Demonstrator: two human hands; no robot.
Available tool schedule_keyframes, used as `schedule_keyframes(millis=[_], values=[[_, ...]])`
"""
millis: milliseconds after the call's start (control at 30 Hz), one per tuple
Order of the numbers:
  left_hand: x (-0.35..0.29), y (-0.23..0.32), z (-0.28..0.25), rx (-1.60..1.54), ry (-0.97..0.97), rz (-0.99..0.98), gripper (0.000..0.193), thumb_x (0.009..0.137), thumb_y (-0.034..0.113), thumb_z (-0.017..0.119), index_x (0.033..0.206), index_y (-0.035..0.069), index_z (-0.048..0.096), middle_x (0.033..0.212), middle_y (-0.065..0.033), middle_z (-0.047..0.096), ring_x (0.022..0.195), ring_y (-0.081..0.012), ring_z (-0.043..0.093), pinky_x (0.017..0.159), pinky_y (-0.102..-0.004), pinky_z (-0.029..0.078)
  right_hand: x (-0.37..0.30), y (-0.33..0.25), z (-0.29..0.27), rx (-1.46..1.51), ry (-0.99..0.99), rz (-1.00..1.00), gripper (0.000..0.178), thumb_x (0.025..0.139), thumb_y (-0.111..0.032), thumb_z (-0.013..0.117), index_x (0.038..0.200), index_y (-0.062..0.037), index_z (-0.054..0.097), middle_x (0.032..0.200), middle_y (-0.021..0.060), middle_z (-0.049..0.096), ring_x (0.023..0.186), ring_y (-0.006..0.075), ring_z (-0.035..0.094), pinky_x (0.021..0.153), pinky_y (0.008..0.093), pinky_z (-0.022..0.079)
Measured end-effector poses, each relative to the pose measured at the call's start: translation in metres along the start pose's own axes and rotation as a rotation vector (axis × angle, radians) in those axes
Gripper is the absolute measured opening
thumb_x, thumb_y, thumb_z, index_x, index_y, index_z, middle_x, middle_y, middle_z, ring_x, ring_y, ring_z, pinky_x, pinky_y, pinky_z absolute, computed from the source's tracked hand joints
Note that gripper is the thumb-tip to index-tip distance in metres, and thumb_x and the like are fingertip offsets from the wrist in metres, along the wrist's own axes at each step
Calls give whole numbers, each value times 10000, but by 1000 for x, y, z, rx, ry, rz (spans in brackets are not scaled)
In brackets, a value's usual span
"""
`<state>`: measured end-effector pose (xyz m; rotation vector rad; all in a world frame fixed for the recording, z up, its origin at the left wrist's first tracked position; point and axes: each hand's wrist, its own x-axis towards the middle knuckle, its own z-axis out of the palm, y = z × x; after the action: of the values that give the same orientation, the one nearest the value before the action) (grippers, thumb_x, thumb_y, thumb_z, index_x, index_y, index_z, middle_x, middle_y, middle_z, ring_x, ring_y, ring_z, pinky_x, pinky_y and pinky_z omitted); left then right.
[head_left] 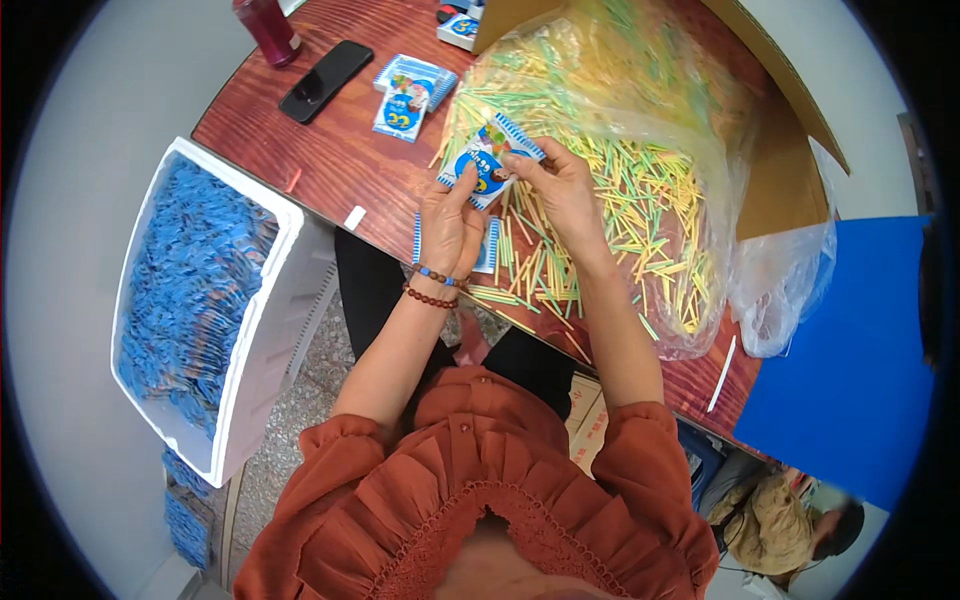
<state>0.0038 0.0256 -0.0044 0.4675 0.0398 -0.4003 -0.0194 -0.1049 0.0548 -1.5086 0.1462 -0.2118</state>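
Note:
Over the table, my left hand [452,225] and my right hand [572,198] both hold one small blue and white packet [484,172]. My left fingers pinch its lower left side, and the right thumb presses on its upper right part. Another blue and white packet [488,252] lies flat, partly hidden beneath my left wrist. Thin yellow and green sticks [650,215] spread loosely beside and below my right hand. Many more sit inside a large clear plastic bag [715,130]. Farther left, several similar packets [405,110] lie overlapping on the table.
A white foam box [285,250] full of blue packets [190,280] stands to my left. On the reddish table [340,165] are a black phone [327,82] and a red bottle [270,32]. An open cardboard box [785,190] and blue panel [850,350] stand right. Another person [775,525] is lower right.

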Motion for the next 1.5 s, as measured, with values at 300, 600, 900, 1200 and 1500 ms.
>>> schedule_keyframes(millis=[300,600,900,1200,1500], values=[[30,70,-46,334,322,423,276,948,136,577,1183,1,529,1123,-52,587,961,-107,575,825,-255,480,115,48,67,-291,-56,4,239,823,-169,679,952,32,689,763,73,678,589,97,572,569,247,455],[48,76,-57,402,194,243,314,941,112,573,1215,-15,488,1183,-91,576,1102,-197,548,943,-331,446,64,26,32,-721,-126,-155,273,800,-189,678,986,10,653,920,134,684,808,226,653,715,346,507],[37,81,-53,428,209,256,319,945,85,552,1237,-25,481,1183,-127,581,1096,-239,579,937,-353,481,-17,53,-1,-996,-232,-342,218,728,-272,722,792,-78,645,780,89,592,784,266,564,774,379,359],[-14,55,8,900,-29,244,227,912,115,624,1099,-13,612,1018,-53,641,897,-97,617,742,-229,504,-20,53,-26,-746,-159,-328,134,862,-170,628,821,-61,693,800,39,656,774,168,618,687,316,435],[-14,11,23,712,-54,-53,113,887,122,667,940,22,673,800,4,676,684,-33,599,580,-183,461,-40,34,-51,218,-113,114,99,858,-53,683,932,0,643,786,15,656,685,50,604,585,186,478]])
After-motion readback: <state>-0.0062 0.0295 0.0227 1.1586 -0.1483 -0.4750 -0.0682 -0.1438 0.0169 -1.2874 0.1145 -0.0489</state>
